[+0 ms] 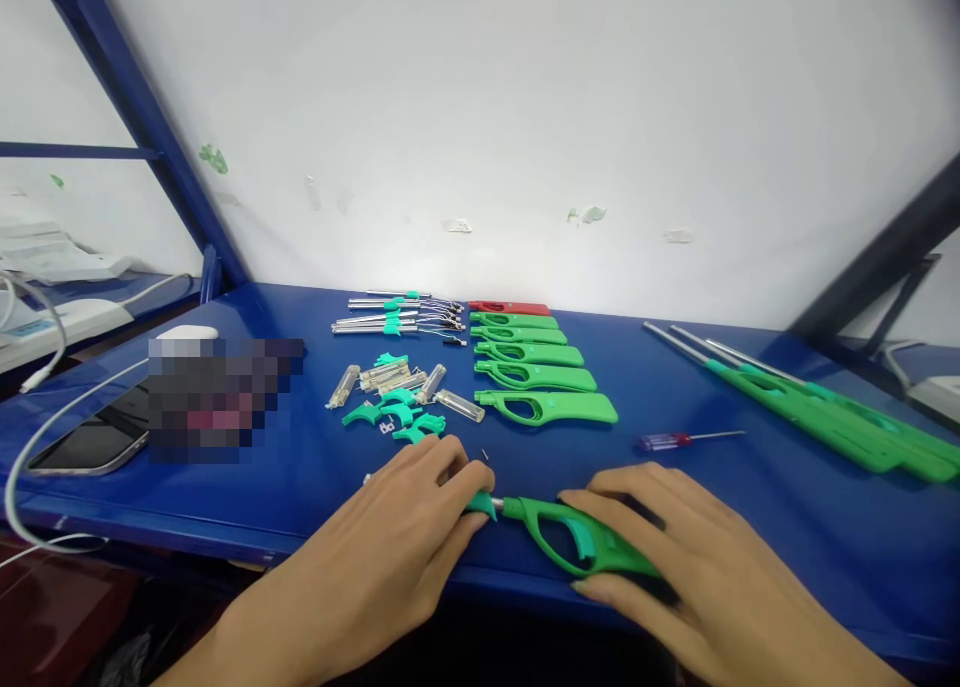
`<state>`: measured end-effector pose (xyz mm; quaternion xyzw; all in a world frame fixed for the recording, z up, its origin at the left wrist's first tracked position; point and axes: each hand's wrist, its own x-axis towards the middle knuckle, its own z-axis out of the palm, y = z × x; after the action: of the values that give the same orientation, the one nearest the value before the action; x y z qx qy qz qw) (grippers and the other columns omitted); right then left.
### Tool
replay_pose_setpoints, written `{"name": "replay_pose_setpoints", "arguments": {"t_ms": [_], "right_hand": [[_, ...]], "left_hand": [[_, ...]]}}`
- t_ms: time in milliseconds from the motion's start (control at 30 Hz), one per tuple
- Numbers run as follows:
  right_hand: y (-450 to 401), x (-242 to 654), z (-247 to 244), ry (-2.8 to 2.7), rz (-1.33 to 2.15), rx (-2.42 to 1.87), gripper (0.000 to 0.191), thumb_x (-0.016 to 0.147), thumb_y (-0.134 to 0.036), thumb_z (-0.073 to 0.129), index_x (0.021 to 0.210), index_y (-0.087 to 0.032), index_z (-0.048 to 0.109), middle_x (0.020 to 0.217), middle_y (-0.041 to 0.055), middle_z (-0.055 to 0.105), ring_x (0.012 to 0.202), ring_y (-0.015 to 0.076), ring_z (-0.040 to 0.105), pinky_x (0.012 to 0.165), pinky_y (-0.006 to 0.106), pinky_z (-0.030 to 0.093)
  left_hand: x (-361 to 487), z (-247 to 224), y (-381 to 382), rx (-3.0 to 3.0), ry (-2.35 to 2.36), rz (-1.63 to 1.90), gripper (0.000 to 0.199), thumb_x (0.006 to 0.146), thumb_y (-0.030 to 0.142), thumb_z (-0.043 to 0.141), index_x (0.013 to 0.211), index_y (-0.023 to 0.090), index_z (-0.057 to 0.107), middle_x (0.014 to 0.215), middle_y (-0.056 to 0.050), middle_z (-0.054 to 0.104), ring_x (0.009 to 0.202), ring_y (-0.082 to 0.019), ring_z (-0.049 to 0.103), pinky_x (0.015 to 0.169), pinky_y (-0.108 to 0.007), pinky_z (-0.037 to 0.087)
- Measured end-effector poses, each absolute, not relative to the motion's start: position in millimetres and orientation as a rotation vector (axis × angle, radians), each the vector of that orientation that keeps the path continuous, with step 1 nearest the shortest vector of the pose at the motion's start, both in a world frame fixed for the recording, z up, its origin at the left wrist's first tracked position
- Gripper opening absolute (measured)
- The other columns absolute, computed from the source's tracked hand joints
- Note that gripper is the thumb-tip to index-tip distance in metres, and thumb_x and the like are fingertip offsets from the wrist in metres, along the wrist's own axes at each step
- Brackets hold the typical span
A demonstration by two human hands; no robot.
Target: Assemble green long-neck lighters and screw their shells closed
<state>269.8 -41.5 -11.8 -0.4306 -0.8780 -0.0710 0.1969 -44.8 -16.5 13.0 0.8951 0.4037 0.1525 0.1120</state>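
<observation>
Near the front edge of the blue table lies a green lighter body (536,512) with a teal trigger (581,539) in its loop. My right hand (667,537) is closed around its wide end. At the narrow end, my left hand (427,527) pinches a teal piece (481,505) on a short stretch of metal rod. Just beyond my hands are loose teal triggers (401,407), clear fuel tanks (459,405) and a row of green handle shells (562,407), with a red shell (510,308) at the back.
A screwdriver (666,441) lies right of the shells. Several long green lighters (825,422) rest at the far right. Metal rods with wires (375,325) lie at the back. A phone (90,437) and white cable (22,457) are on the left.
</observation>
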Motion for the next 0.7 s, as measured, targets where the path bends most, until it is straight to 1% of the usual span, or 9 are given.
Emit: {"name": "replay_pose_setpoints", "arguments": {"t_ms": [67,167,333,400,500,700], "right_hand": [[-41,262,-13,-2.432,-0.192,-1.217,0.042,0.108,-0.058,0.066,0.144,-0.036,0.069,0.126,0.0047,0.079,0.108,0.0271,0.079,0.093,0.044,0.066],[-40,252,-12,-2.367,-0.202,-1.226,0.039,0.11,-0.052,0.063,0.143,-0.033,0.068,0.124,0.0068,0.079,0.106,0.0286,0.079,0.092,0.047,0.065],[-39,235,-13,-2.279,-0.161,-1.255,0.036,0.11,-0.054,0.063,0.136,-0.031,0.071,0.117,0.0085,0.078,0.098,0.027,0.078,0.081,0.041,0.063],[-38,232,-13,-2.252,-0.146,-1.252,0.034,0.111,-0.055,0.06,0.132,-0.031,0.072,0.112,0.0078,0.078,0.095,0.0257,0.077,0.079,0.04,0.063],[-37,231,-12,-2.214,-0.126,-1.229,0.033,0.113,-0.057,0.057,0.129,-0.031,0.071,0.109,0.0055,0.079,0.092,0.0236,0.078,0.077,0.037,0.063],[-37,234,-11,-2.208,-0.082,-1.209,0.027,0.112,-0.055,0.061,0.124,-0.034,0.071,0.108,0.0009,0.079,0.093,0.0208,0.078,0.076,0.034,0.062]], "left_hand": [[-45,12,-16,2.6,1.168,0.486,0.011,0.117,0.022,0.05,0.122,0.026,0.059,0.127,-0.005,0.06,0.114,-0.026,0.062,0.104,-0.044,0.054],[-43,11,-12,2.548,1.151,0.509,0.009,0.119,0.027,0.051,0.122,0.027,0.06,0.125,-0.004,0.06,0.115,-0.026,0.062,0.105,-0.045,0.054],[-40,10,-5,2.447,1.104,0.557,0.015,0.119,0.025,0.053,0.129,0.03,0.061,0.13,-0.002,0.06,0.119,-0.023,0.063,0.106,-0.04,0.053],[-39,10,-3,2.434,1.095,0.566,0.015,0.118,0.023,0.055,0.129,0.031,0.062,0.13,-0.001,0.061,0.12,-0.022,0.063,0.106,-0.038,0.052],[-38,8,-1,2.444,1.086,0.579,0.011,0.117,0.023,0.057,0.123,0.029,0.064,0.127,-0.001,0.062,0.118,-0.022,0.064,0.106,-0.039,0.053],[-36,7,-4,2.481,1.05,0.614,0.01,0.115,0.021,0.059,0.122,0.027,0.063,0.124,-0.002,0.062,0.118,-0.023,0.065,0.103,-0.039,0.054]]}}
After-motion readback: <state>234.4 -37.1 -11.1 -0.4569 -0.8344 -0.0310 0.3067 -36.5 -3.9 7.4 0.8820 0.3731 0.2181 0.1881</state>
